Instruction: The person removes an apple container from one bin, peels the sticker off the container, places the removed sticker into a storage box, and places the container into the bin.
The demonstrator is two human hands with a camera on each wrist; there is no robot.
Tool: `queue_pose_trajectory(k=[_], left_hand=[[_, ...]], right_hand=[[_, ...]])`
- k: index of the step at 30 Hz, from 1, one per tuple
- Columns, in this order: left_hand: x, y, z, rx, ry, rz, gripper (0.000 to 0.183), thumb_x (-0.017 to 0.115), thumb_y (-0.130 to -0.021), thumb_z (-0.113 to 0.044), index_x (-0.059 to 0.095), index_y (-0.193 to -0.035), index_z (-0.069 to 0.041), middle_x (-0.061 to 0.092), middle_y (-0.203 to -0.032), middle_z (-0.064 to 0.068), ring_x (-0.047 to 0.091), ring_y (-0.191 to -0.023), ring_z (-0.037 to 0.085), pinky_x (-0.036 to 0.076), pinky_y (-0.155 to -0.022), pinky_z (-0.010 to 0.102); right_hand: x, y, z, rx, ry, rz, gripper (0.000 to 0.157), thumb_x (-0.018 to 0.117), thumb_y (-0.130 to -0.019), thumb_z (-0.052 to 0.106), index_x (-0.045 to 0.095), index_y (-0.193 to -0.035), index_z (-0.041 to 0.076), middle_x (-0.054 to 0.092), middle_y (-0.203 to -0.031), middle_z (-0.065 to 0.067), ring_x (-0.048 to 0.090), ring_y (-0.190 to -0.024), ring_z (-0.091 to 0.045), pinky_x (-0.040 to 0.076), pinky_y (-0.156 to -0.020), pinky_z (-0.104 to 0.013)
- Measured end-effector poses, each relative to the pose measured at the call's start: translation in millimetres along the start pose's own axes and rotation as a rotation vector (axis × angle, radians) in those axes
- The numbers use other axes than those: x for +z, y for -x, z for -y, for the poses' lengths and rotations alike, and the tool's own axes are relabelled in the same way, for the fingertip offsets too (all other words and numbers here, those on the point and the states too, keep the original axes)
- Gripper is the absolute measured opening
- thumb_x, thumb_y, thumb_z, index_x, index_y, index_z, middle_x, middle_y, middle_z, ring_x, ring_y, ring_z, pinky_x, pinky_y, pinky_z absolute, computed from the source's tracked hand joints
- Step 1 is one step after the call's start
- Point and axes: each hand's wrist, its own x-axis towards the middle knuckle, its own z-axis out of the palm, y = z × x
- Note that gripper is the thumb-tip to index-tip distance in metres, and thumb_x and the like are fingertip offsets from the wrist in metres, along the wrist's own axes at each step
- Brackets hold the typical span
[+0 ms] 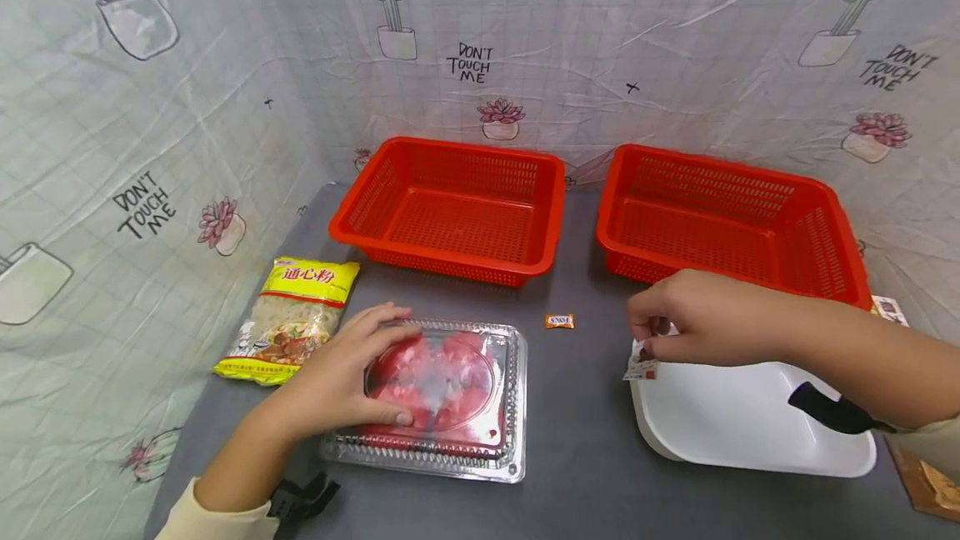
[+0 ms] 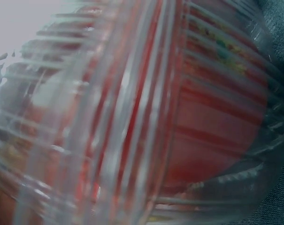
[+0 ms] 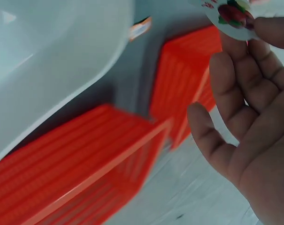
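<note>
A yellow-topped bag of pasta lies flat along the worktop's left edge, its near end angled toward the near-left corner. Just right of it, a person's left hand rests over the left part of a see-through plastic box of red contents; the fingers and thumb are spread apart on the lid, perhaps to steady it. The left wrist view, filled by ribbed plastic, is too blurred to add much. Behind the box, a red basket stands at the worktop's far edge, its mouth upward. A small orange-wrapped sweet lies mid-worktop, right of the box and touching nothing.

Farther right, the right hand pinches a small printed packet between thumb and forefinger, by one end, likely so that most of it hangs free. It is held at the far-left corner of a white basin; whether it touches the rim cannot be told. A second red basket stands behind the basin along the far edge, leaving little gap between them. A brown package sits beyond the basin at right, partly out of frame. The widest room for moving appears to be the grey strip between box and basin, running to the near edge.
</note>
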Motion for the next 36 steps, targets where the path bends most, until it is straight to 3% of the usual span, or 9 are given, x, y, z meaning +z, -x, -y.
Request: queue_pose_trajectory(k=[4, 12, 24, 36], left_hand=[[-0.8, 1.0, -1.1, -0.004, -0.006, -0.001, 0.101, 0.093, -0.069, -0.068, 0.06, -0.151, -0.019, 0.043, -0.164, -0.003, 0.031, -0.156, 0.028, 0.043, -0.115, 0.063], [-1.5, 0.6, -0.6, 0.011, -0.017, -0.015, 0.101, 0.09, -0.07, -0.072, 0.06, -0.152, -0.02, 0.043, -0.163, -0.003, 0.033, -0.155, 0.027, 0.043, -0.115, 0.064], [3.9, 3.8, 2.7, 0.03, -0.015, -0.033, 0.099, 0.088, -0.072, -0.073, 0.061, -0.15, -0.019, 0.045, -0.162, -0.003, 0.036, -0.153, 0.027, 0.045, -0.112, 0.065], [4.6, 3.0, 5.4, 0.045, -0.014, -0.049, 0.1, 0.089, -0.07, -0.073, 0.061, -0.15, -0.021, 0.045, -0.161, -0.005, 0.036, -0.153, 0.025, 0.043, -0.115, 0.063]], right_hand=[[-0.9, 21, -23, 0.094, -0.044, 0.062, 0.022, 0.082, -0.092, 0.019, 0.065, -0.089, 0.032, 0.064, -0.082, 0.024, 0.061, -0.077, -0.001, 0.054, -0.065, -0.023], [11.6, 53, -58, 0.146, -0.093, 0.094, 0.022, 0.083, -0.093, 0.02, 0.063, -0.089, 0.029, 0.065, -0.079, 0.021, 0.058, -0.072, -0.001, 0.052, -0.061, -0.023], [36.5, 65, -77, 0.276, -0.137, 0.169, 0.022, 0.085, -0.089, 0.021, 0.064, -0.089, 0.027, 0.06, -0.074, 0.018, 0.055, -0.069, -0.003, 0.05, -0.059, -0.022], [59.3, 71, -95, 0.402, -0.196, 0.233, 0.021, 0.086, -0.088, 0.017, 0.066, -0.088, 0.022, 0.065, -0.076, 0.012, 0.059, -0.071, -0.007, 0.055, -0.067, -0.023]])
